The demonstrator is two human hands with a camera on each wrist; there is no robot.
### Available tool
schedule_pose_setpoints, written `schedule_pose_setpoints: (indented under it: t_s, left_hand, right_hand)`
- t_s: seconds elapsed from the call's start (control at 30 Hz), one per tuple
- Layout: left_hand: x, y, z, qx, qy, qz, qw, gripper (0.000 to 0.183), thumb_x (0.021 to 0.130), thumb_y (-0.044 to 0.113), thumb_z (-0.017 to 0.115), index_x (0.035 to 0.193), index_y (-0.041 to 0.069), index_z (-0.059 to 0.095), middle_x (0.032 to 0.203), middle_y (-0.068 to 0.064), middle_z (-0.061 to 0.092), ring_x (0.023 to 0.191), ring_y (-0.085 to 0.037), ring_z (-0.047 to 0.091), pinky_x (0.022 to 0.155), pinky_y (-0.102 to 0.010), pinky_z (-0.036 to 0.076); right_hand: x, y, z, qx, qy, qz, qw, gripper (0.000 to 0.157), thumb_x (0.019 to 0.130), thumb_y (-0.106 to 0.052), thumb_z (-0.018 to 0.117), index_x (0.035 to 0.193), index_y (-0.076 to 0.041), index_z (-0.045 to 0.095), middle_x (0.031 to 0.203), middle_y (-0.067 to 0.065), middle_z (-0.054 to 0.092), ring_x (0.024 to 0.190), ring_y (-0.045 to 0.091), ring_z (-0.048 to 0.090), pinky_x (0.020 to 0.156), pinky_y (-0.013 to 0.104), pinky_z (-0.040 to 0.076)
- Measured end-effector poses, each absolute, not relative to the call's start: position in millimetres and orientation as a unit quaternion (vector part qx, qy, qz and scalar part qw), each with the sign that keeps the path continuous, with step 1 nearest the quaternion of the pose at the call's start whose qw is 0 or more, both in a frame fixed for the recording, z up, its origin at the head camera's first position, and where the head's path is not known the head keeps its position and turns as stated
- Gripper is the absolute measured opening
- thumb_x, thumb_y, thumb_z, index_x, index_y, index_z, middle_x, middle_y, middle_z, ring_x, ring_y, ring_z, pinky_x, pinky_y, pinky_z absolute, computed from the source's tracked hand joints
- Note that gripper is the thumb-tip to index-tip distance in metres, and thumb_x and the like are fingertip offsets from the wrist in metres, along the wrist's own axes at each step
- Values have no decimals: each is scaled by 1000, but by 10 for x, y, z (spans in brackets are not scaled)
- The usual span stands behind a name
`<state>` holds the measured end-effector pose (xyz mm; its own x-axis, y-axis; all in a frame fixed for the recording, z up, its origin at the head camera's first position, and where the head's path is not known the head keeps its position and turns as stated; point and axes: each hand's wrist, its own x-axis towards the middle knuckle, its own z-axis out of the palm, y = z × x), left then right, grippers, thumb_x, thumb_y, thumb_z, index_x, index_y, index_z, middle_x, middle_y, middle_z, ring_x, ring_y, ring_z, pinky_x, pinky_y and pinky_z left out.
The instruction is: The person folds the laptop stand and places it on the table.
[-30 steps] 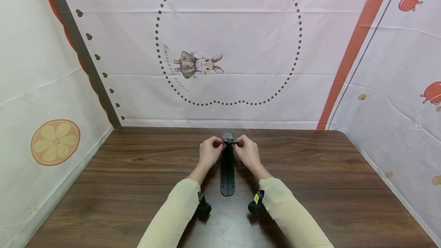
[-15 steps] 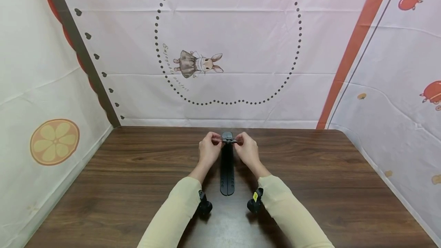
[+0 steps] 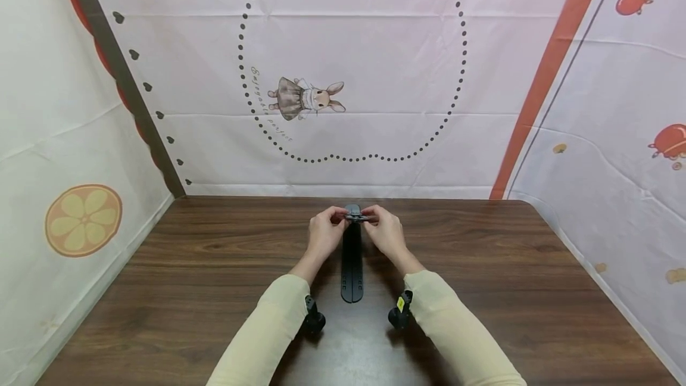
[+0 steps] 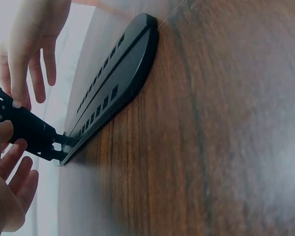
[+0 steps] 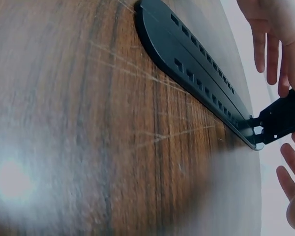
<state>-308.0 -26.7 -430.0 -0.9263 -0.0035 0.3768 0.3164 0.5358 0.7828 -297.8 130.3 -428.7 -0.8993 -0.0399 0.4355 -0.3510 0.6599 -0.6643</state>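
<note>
A long black stand with a round-ended base (image 3: 352,273) lies lengthwise on the table, pointing away from the person. Rows of square slots run along the base in both wrist views. From its far end rises a black hinged plate (image 4: 32,132), joined to the base by two narrow arms. My left hand (image 3: 324,234) pinches one side of this plate between thumb and fingers, the outer fingers spread loose. On the opposite side my right hand (image 3: 387,236) pinches the plate the same way. In the right wrist view, part of the hinged plate (image 5: 280,118) runs out of frame.
A dark wood-grain table (image 3: 214,267) carries the stand near its far edge. White printed cloth (image 3: 375,76) hangs behind it and along both sides. Small black cameras (image 3: 314,318) are strapped to both wrists.
Both hands keep their pinch on the hinged plate with only small finger shifts, and the plate looks slightly more level between them. The base stays put; the head view drifts slightly.
</note>
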Motion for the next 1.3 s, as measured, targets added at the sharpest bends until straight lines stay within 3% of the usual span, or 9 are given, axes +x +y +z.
schedule_pose_setpoints:
  t_s: [0.27, 0.63, 0.93, 1.3]
  left_hand:
    - [-3063, -340, -4240, -96, -877, -450, 139, 15, 83, 10, 66, 97, 17, 70, 88, 0, 70, 79, -13, 66, 70, -30, 52]
    - [-3062, -352, -4225, -94, -888, -435, 118, 14, 83, 15, 68, 97, 16, 71, 88, 2, 70, 81, -13, 65, 72, -32, 51]
    - [-3059, -366, -4254, -89, -902, -408, 108, 15, 82, 21, 70, 97, 21, 71, 98, -2, 69, 91, -17, 65, 80, -36, 51]
    - [-3037, -386, -4294, -98, -907, -399, 90, 17, 81, 18, 71, 98, 20, 71, 101, -2, 69, 94, -20, 65, 81, -39, 50]
  right_hand:
    - [-2961, 1339, -4229, 126, -905, 367, 175, 20, 83, -11, 67, 103, -17, 66, 102, 3, 69, 90, 19, 67, 75, 37, 53]
    - [-2944, 1375, -4207, 133, -911, 362, 149, 17, 86, -15, 64, 103, -14, 66, 103, 4, 69, 91, 22, 66, 77, 39, 52]
    - [-2931, 1402, -4235, 145, -911, 361, 138, 17, 86, -19, 65, 103, -15, 66, 102, 2, 69, 90, 21, 66, 77, 39, 52]
    - [-2906, 1417, -4277, 155, -915, 346, 140, 17, 84, -16, 67, 101, -16, 66, 103, 0, 67, 86, 20, 67, 72, 37, 52]
